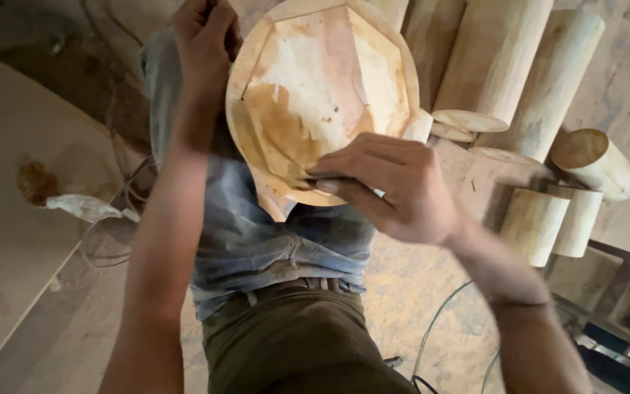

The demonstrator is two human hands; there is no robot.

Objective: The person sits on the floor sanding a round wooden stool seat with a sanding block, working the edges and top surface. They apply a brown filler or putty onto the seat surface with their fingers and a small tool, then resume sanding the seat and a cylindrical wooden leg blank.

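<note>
The right hand (395,186) pinches the wooden disc (322,95) at its 6 o'clock edge; the left hand (202,36) is clenched at its 10 o'clock.

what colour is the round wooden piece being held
Pale tan wood with orange-brown stained patches; the round wooden piece shows best in the head view.

disc (322,95) between hands | logs (519,80) right of disc | cables (439,328) below
</note>
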